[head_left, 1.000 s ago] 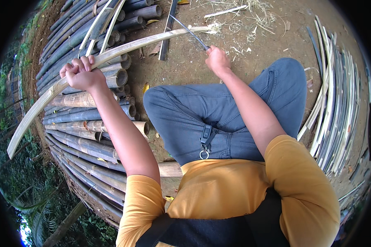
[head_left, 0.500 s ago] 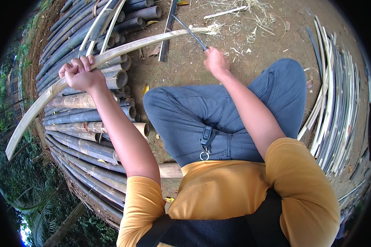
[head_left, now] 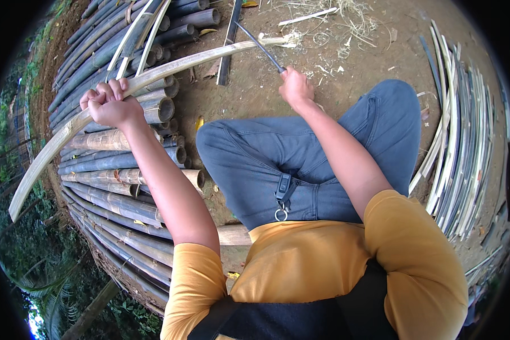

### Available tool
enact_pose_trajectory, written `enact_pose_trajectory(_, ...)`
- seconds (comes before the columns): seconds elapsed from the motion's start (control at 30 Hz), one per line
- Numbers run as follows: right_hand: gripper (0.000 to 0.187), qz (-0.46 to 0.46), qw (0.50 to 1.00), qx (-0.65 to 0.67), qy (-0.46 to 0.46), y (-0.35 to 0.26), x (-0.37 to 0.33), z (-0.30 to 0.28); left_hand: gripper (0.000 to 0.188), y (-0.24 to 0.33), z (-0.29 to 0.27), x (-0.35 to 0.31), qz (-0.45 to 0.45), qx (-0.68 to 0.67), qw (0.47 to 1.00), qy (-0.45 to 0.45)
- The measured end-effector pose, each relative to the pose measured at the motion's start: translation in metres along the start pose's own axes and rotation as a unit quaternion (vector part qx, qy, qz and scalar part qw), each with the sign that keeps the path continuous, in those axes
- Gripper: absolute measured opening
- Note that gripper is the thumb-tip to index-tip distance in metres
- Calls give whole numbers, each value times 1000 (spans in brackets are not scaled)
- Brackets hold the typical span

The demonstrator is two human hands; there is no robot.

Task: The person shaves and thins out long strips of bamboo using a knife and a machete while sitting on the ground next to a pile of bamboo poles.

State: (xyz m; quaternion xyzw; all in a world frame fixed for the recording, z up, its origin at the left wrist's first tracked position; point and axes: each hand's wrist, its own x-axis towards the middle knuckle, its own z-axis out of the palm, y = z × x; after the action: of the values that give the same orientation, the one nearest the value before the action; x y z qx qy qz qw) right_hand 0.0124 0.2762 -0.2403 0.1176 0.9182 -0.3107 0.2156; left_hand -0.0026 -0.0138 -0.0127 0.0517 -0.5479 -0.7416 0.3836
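My left hand (head_left: 109, 105) is closed around a long, pale split bamboo strip (head_left: 192, 63), gripping it toward its near-left part. The strip slants from the left side up to the ground ahead, and its far end is frayed with shavings around it. In my right hand (head_left: 296, 88) is the handle of a long, thin-bladed knife (head_left: 259, 46). Its dark blade points up and left, crossing the strip close to the frayed end. Whether the edge touches the strip I cannot tell.
Stacked bamboo poles (head_left: 119, 139) fill the left side. A dark flat slat (head_left: 228, 54) lies under the strip. Curly shavings (head_left: 351, 28) are scattered on the dirt ahead. A bundle of thin bamboo strips (head_left: 459, 136) lies at the right, beyond my bent knee (head_left: 399, 107).
My right hand and the knife have shifted very slightly left and down. The left hand and the bamboo strip stay almost where they were.
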Motion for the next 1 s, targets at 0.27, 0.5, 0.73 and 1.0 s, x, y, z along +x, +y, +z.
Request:
enact_pose_trajectory(0.27, 23, -8, 999, 37, 22, 3, -1, 8, 19, 2, 1, 0, -1, -20, 999, -42)
enact_pose_trajectory(0.5, 26, 52, 995, 84, -11, 2, 4, 5, 19, 2, 9, 0, 3, 3, 999, -47)
enact_pose_trajectory(0.73, 24, 22, 997, 79, 12, 7, 12, 2, 20, 0, 3, 2, -10, -8, 999, -30)
enact_pose_trajectory(1.0, 23, 18, 998, 57, 16, 0, 12, -2, 18, -3, -4, 6, -17, -9, 1000, -23)
